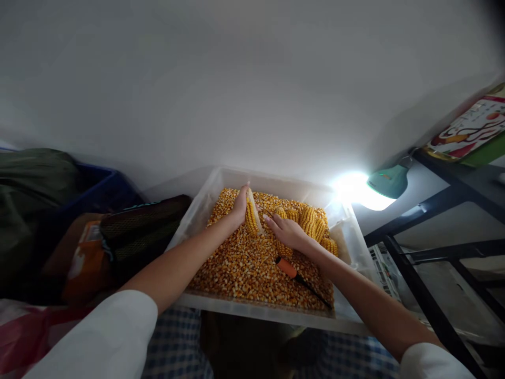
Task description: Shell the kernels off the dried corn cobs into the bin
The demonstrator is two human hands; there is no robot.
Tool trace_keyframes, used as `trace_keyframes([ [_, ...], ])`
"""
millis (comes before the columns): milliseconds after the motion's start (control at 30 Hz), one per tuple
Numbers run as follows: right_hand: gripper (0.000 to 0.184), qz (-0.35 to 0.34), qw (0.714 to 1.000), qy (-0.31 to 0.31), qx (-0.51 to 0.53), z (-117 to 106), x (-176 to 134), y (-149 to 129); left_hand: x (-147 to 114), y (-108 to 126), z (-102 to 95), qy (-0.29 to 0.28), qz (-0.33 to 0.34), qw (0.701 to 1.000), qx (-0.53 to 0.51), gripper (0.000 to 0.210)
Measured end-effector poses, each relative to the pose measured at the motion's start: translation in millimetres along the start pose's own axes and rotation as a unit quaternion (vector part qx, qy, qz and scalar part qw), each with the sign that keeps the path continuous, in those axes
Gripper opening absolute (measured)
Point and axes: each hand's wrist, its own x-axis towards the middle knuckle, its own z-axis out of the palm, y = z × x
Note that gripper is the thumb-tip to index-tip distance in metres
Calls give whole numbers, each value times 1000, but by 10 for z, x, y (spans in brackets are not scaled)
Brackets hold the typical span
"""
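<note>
My left hand is closed around the upper part of a corn cob, which it holds upright over the kernels. A pale strip without kernels runs down the cob's right side. Just right of it, my right hand has its fingers apart and reaches toward the cob; I see nothing in it. Several whole corn cobs lie beside and behind the right hand. Below it, a screwdriver with an orange and black handle rests on the loose corn kernels.
A translucent plastic bin holds the corn and stands against the white wall. A lit lamp hangs from the dark metal rack at the right. To the left are a dark mesh bag, an orange box and a blue crate.
</note>
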Motion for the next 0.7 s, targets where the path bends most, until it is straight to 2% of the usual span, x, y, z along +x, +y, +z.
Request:
trace_keyframes([
  [67,44,-36,996,9,-84,-44,-24,6,61,-65,-39,29,23,999,14,45],
  [133,42,-61,990,-17,-129,-52,-44,-2,95,-123,-73,48,50,997,39,44],
  [267,37,-88,978,-45,-186,-8,-63,-41,102,-185,-97,48,62,994,70,45],
  [533,42,-66,978,19,-198,-20,-45,-88,89,-201,-39,27,147,978,142,42],
  [700,43,-61,981,19,-181,-6,-41,-104,-3,-193,24,8,147,979,143,43],
])
